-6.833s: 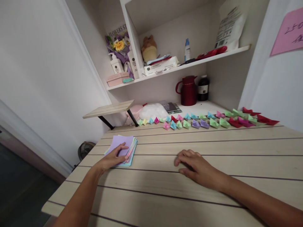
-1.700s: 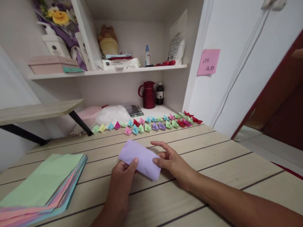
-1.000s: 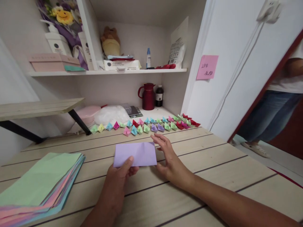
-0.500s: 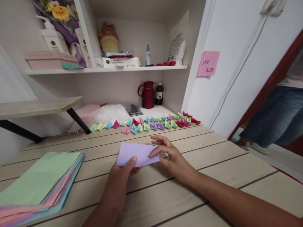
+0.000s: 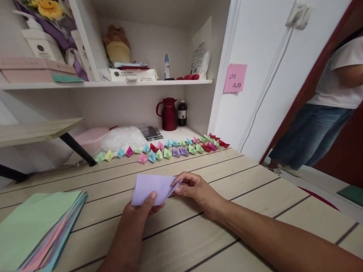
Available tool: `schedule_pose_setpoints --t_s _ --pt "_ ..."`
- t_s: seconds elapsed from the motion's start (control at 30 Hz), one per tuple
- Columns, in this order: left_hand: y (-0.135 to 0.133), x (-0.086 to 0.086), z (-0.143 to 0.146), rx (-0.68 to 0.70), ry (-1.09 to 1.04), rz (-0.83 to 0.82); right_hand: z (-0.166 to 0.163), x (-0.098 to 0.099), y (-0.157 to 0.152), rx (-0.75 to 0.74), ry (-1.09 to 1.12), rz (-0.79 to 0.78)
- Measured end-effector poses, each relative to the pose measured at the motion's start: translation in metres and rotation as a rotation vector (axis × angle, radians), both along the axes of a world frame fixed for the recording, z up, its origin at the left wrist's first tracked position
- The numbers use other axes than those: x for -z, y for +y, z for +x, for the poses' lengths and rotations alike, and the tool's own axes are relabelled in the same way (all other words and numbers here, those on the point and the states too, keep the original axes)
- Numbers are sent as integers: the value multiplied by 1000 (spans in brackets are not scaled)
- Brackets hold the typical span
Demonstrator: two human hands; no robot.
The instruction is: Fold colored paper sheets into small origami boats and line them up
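Note:
A folded sheet of purple paper (image 5: 150, 186) is held between my two hands, just above the wooden table. My left hand (image 5: 144, 207) grips its lower edge, thumb on the front face and fingers behind. At the right end, my right hand (image 5: 193, 189) pinches the paper's corner between thumb and fingers, and that corner bends away from the rest. Beyond them, several small folded paper boats (image 5: 167, 153) in many colours stand in two rough rows along the back of the table.
A stack of coloured paper (image 5: 42, 223) lies at the left. Behind, a white shelf (image 5: 113, 84) holds bottles and boxes, with a red jug (image 5: 169, 115) beneath. A small raised wooden stand (image 5: 42, 130) is at the back left. A person (image 5: 320, 109) stands at the right.
My right hand has closed on the paper's right corner and bent it over. The view has turned slightly right, so more of the standing person shows.

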State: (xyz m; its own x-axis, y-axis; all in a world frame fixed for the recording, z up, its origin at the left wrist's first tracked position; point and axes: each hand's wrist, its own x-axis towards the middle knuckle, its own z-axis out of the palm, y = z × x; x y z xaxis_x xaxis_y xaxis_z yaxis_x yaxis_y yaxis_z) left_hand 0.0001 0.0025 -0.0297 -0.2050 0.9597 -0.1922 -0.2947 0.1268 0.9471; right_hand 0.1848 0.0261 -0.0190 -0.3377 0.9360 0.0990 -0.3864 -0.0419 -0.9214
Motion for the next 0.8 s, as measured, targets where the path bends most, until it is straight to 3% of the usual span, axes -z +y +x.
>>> schedule_pose_setpoints --t_s 0.27,0.53,0.8 --pt "2 5 -1 60 89 5 -1 1 -4 0 -65 -40" --pt "-8 -11 6 59 143 -23 -3 -3 -4 107 -104 2" --pt "-10 -13 7 50 89 -31 -3 -3 -7 125 -98 1"
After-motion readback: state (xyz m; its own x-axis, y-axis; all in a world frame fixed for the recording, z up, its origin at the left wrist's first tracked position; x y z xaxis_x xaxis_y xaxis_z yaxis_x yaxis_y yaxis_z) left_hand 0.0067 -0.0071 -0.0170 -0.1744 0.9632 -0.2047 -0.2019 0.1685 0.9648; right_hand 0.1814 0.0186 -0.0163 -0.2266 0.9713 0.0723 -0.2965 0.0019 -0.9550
